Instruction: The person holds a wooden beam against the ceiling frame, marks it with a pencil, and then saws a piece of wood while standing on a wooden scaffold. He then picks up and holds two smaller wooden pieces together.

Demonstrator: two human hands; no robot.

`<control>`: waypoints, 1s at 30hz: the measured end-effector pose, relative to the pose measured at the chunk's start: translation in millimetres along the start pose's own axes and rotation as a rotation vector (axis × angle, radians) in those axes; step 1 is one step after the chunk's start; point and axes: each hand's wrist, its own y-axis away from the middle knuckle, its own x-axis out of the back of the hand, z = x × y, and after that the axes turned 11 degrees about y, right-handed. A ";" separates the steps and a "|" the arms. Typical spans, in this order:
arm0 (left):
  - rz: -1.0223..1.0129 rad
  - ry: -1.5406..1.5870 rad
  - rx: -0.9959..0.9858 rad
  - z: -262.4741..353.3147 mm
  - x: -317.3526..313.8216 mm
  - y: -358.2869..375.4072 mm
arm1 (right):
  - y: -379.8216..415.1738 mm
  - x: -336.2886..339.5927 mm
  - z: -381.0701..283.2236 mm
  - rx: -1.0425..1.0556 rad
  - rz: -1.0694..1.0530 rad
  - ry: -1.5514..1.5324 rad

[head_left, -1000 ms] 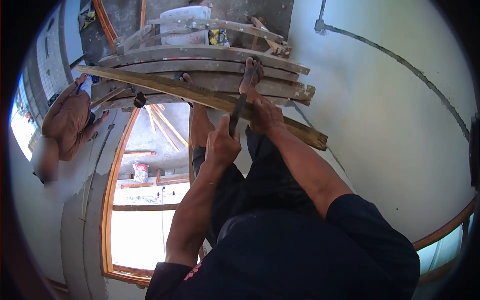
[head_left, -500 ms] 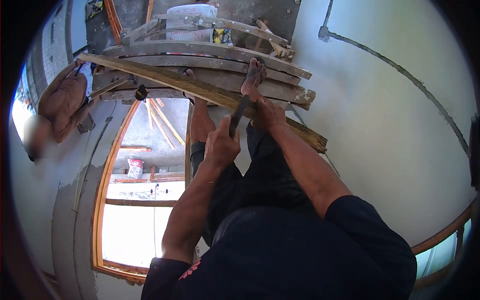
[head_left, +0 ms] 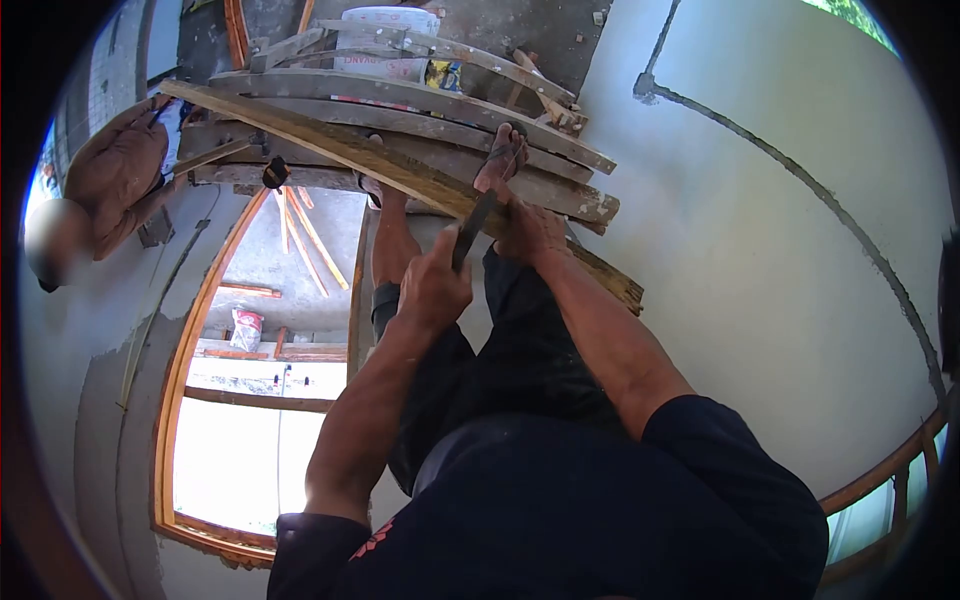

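A long, rough wooden plank [head_left: 330, 142] slants across the scaffold in front of me, from upper left to lower right. My right hand [head_left: 530, 234] is closed around its near part, just beyond my knee. In my left hand [head_left: 434, 286] is a dark flat-bladed tool [head_left: 473, 230], gripped in a fist that hides its handle. The blade tilts up and lies against or just in front of the plank's edge, close to my right hand; contact is hard to tell. My sandalled right foot [head_left: 500, 160] rests on the scaffold boards beyond the plank.
Weathered scaffold boards [head_left: 440, 97] carry my feet. At left, another person [head_left: 115, 170] leans near the plank's far end. Below are a wooden window frame [head_left: 190, 380] and loose timber strips [head_left: 318, 240]. A white sack [head_left: 385, 45] lies behind the boards; a plastered wall [head_left: 740, 230] is on the right.
The view has tilted and shifted slightly, so the window frame sits further left. Both hands keep their holds; the blade stays by the plank with little visible movement.
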 end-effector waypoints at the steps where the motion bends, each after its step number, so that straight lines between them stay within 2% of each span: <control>1: -0.024 -0.010 0.032 8.7 -2.0 -10.8 | -1.6 -0.4 3.4 -0.005 -0.004 -0.002; 3: -0.016 0.005 0.088 27.0 18.5 13.2 | 2.0 9.5 -0.7 -0.020 -0.031 -0.017; 5: -0.002 0.043 0.102 39.6 59.5 102.5 | 12.6 29.4 -3.2 -0.083 -0.068 -0.034; 6: 0.036 -0.058 0.023 38.1 78.7 151.0 | 12.6 29.7 -8.5 -0.076 -0.058 -0.034; 7: -0.044 -0.049 0.251 70.8 101.9 178.2 | 9.9 29.9 -8.2 -0.074 -0.046 -0.024; 9: -0.008 -0.073 0.211 64.3 100.2 185.3 | 15.3 23.6 -5.8 -0.079 -0.065 -0.015; 11: 0.019 -0.060 0.079 34.0 78.9 152.9 | 7.8 27.6 -8.1 -0.086 -0.072 -0.025; 13: 0.052 0.057 -0.091 2.7 22.4 45.7 | 2.6 12.2 -1.9 -0.046 -0.018 -0.017; 14: 0.009 0.006 0.013 -5.7 -4.3 1.1 | 7.9 3.7 -2.1 -0.027 0.004 -0.022; 17: -0.008 0.013 0.047 12.1 -7.1 -8.2 | 11.5 16.9 -0.3 -0.027 -0.075 -0.009; 19: 0.017 0.032 0.065 28.9 32.7 67.5 | 12.9 26.0 6.1 -0.072 -0.136 -0.022; 21: -0.005 -0.092 0.143 56.6 86.8 160.8 | 1.4 35.2 -4.8 -0.070 -0.150 -0.023; 23: -0.028 -0.129 0.252 75.3 111.2 203.5 | 6.8 31.0 -6.3 -0.076 -0.169 0.028; 25: -0.037 -0.077 0.171 55.2 95.1 175.7 | 12.1 24.8 -6.0 -0.049 -0.115 -0.003; 27: -0.001 -0.003 0.066 15.4 51.3 93.9 | -0.6 23.7 -4.2 -0.028 -0.054 -0.021; 29: -0.019 0.012 0.089 -0.7 -6.1 -12.2 | 11.5 11.2 -5.1 -0.032 -0.048 -0.044; 30: -0.051 -0.012 0.112 4.8 -9.8 -19.8 | 8.4 14.1 -4.2 -0.032 -0.061 -0.056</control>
